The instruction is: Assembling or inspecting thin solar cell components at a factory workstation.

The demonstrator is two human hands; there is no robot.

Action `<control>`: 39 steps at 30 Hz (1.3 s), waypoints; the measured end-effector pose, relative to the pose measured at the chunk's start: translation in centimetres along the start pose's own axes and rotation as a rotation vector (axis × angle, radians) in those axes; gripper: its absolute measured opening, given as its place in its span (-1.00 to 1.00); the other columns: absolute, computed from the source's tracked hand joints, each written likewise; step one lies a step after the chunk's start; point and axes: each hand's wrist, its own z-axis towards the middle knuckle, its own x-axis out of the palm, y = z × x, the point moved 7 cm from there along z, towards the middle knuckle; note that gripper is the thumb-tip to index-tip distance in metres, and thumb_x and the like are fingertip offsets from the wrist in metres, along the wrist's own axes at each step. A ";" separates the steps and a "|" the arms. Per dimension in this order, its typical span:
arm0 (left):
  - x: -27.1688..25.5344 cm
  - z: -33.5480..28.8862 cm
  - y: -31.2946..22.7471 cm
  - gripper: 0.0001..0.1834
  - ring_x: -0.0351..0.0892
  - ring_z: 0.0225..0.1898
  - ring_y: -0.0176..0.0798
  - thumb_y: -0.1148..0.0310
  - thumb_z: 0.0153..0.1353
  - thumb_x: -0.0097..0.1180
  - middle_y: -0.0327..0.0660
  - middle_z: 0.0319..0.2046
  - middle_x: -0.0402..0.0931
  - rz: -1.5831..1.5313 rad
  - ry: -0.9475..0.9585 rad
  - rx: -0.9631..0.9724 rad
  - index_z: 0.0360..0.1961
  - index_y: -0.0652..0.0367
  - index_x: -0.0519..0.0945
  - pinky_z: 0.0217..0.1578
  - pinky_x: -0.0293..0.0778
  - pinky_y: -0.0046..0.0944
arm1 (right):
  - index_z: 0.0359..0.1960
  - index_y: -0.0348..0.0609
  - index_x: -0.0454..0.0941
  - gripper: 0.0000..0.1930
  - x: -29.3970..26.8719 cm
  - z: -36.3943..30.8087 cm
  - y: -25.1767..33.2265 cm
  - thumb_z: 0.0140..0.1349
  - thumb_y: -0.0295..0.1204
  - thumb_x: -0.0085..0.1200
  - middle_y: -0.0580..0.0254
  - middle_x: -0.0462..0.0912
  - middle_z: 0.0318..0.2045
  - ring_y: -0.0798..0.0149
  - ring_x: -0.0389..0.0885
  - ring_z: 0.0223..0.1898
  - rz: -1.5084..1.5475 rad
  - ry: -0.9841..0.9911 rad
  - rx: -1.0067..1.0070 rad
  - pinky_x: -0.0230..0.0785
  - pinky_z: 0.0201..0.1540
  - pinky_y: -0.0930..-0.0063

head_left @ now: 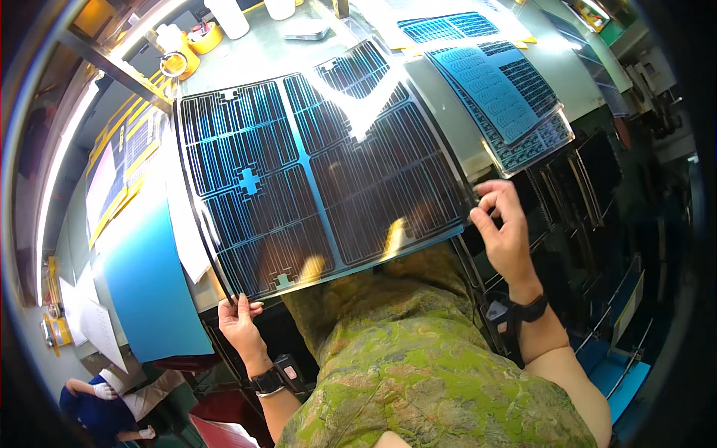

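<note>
A large glossy sheet [388, 179] with dark line patterns and blue gaps lies in front of me, its near edge reaching over the edge of the worktable. My left hand [240, 319] is closed, pinching the near left corner of this sheet between thumb and fingers. At the sheet's right edge, close to the near right corner, my right hand [502, 222] has thumb and fingers bent round the dark border. Bright lamp glare hides part of the pattern near the far right.
Blue patterned panels [493, 93] are stacked at the right. A plain blue sheet [149, 276] and yellow-edged films [123, 168] lie left. Tape rolls [173, 66] and a white bottle [228, 16] stand at the back. Another person [104, 403] is at the lower left.
</note>
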 end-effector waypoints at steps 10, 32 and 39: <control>0.7 0.1 0.0 -0.93 0.55 -0.54 -0.42 0.52 0.30 0.06 -0.29 -0.51 0.48 -0.016 0.008 0.022 -0.35 0.22 0.47 -0.50 0.51 -0.48 | -0.43 -0.26 0.37 -0.86 3.2 -4.0 -8.5 0.19 -0.54 0.10 0.21 0.44 -0.55 0.35 0.39 -0.50 0.095 -0.021 0.268 0.29 -0.39 0.46; 0.0 0.1 -1.9 -0.91 0.37 -0.32 -0.45 0.53 0.18 0.22 -0.31 -0.27 0.40 0.301 -0.157 0.349 -0.29 0.29 0.62 -0.31 0.34 -0.45 | -0.44 -0.17 0.25 -0.82 4.1 -4.5 -9.5 0.25 -0.57 0.00 0.39 0.19 -0.49 0.46 0.17 -0.42 0.073 -0.063 0.204 0.16 -0.33 0.56; -0.2 -0.7 -1.1 -0.78 0.34 -0.30 -0.30 0.51 0.06 0.33 -0.27 -0.34 0.31 0.473 -0.271 0.384 -0.23 0.26 0.68 -0.35 0.32 -0.36 | -0.40 -0.16 0.23 -0.84 4.2 -4.3 -10.5 0.29 -0.58 -0.04 0.41 0.17 -0.44 0.50 0.17 -0.38 0.178 -0.011 0.201 0.14 -0.28 0.62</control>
